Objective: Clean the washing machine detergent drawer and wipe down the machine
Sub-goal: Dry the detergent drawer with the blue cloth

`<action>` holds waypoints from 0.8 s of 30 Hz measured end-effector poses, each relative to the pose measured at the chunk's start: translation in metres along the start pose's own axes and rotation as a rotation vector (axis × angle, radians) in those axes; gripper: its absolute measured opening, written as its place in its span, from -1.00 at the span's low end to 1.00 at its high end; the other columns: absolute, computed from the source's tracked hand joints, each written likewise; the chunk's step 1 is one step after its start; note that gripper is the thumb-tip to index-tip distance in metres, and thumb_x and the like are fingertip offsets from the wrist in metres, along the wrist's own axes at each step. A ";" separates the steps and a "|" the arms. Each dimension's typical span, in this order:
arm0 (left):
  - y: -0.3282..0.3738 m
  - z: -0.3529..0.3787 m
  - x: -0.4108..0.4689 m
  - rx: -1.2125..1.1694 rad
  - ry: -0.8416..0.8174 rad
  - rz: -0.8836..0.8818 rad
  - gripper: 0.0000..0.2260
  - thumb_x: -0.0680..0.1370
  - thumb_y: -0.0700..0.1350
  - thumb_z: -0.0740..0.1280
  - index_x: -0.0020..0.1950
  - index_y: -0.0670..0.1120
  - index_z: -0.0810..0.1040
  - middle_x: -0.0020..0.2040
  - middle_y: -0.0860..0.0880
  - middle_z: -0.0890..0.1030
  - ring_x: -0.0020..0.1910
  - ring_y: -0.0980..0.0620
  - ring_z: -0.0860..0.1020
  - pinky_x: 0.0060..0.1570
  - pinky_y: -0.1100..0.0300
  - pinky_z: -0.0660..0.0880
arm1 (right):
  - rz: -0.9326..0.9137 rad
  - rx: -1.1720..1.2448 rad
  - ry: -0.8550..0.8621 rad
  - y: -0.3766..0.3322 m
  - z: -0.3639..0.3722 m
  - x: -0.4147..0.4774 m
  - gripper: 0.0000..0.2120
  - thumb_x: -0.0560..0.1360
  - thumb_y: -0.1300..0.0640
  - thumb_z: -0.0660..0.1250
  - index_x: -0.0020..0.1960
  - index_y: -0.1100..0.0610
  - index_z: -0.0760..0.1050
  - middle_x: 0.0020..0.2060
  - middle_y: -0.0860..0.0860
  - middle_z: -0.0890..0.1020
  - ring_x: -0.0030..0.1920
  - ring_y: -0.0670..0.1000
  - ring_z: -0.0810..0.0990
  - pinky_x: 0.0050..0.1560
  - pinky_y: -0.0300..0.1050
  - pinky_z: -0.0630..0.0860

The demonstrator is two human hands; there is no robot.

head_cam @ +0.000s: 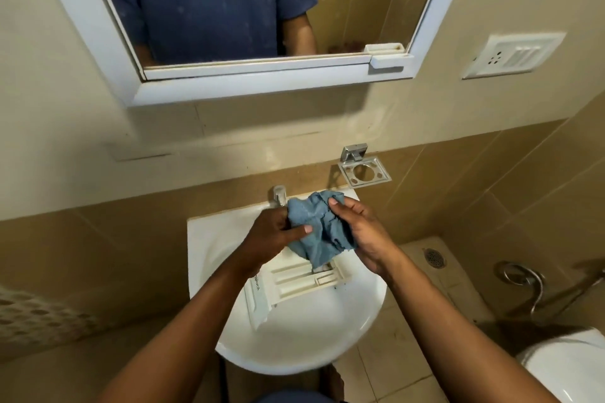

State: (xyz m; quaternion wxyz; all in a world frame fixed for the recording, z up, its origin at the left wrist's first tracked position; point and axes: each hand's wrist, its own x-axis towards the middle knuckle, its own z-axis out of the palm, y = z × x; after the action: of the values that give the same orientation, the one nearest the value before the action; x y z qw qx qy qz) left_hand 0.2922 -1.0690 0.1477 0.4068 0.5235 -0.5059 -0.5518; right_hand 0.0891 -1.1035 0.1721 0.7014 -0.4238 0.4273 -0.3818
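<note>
A crumpled blue cloth (319, 226) hangs above the white sink (294, 340), gripped from both sides. My left hand (273, 234) pinches its left part with the thumb on top. My right hand (361, 232) holds its right side, thumb pressed on the upper edge. Below the cloth, a white detergent drawer (288, 285) lies tilted in the basin, compartments facing up; the cloth's lower tip touches its far end.
A chrome tap (279, 195) stands at the sink's back, just left of the cloth. An empty metal soap holder (363, 172) is fixed to the wall. Mirror (229, 10) above, toilet (566, 366) at lower right, floor drain (433, 257) on the right.
</note>
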 end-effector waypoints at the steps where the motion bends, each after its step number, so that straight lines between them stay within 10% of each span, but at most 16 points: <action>1: 0.005 -0.003 -0.001 0.035 0.036 0.019 -0.81 0.52 -0.13 0.54 0.13 -0.06 0.72 0.05 0.01 0.76 0.11 0.02 0.70 0.13 0.05 0.64 | -0.008 -0.032 0.020 -0.004 0.000 -0.002 -0.70 0.65 0.12 0.33 0.28 0.27 0.61 0.18 0.27 0.68 0.17 0.24 0.66 0.29 0.16 0.54; 5: 0.025 -0.010 -0.008 -0.013 0.064 0.064 -0.78 0.51 -0.17 0.54 0.14 -0.02 0.71 0.09 0.03 0.75 0.10 0.04 0.70 0.05 0.16 0.65 | -0.051 -0.146 0.073 -0.015 -0.004 -0.010 -0.74 0.66 0.09 0.30 0.23 0.21 0.63 0.06 0.13 0.74 0.02 0.09 0.73 -0.06 -0.06 0.66; 14: 0.063 -0.002 -0.011 -0.204 0.097 0.096 -0.77 0.54 -0.09 0.52 0.04 -0.20 0.58 -0.01 -0.13 0.70 0.00 -0.07 0.67 0.00 0.08 0.60 | -0.013 -0.109 0.046 -0.025 0.013 -0.013 -0.68 0.70 0.00 0.23 0.31 0.12 0.61 0.20 0.10 0.70 0.25 0.13 0.66 0.28 0.10 0.57; 20: 0.049 -0.016 -0.012 -0.413 0.126 0.041 -0.78 0.53 -0.11 0.52 0.01 -0.16 0.52 -0.10 -0.09 0.66 -0.11 -0.03 0.60 -0.17 0.18 0.57 | -0.113 0.103 0.108 -0.033 0.011 -0.016 -0.69 0.69 0.03 0.25 0.29 0.18 0.61 0.14 0.11 0.71 0.11 0.09 0.68 0.08 0.00 0.60; 24: 0.026 -0.005 -0.012 -0.040 0.215 -0.119 -0.80 0.62 -0.09 0.42 0.23 -0.07 0.59 0.12 -0.07 0.69 0.00 -0.01 0.67 -0.13 0.16 0.63 | -0.076 0.016 0.090 -0.033 0.018 -0.017 -0.69 0.67 0.00 0.27 0.02 0.23 0.60 -0.13 0.12 0.71 -0.08 0.06 0.69 0.02 -0.07 0.62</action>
State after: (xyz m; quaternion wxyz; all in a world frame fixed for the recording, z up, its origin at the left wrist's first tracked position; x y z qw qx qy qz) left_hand 0.2971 -1.0617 0.1755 0.4356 0.6004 -0.4162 -0.5259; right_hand 0.0943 -1.0947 0.2125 0.6697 -0.4167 0.4390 -0.4303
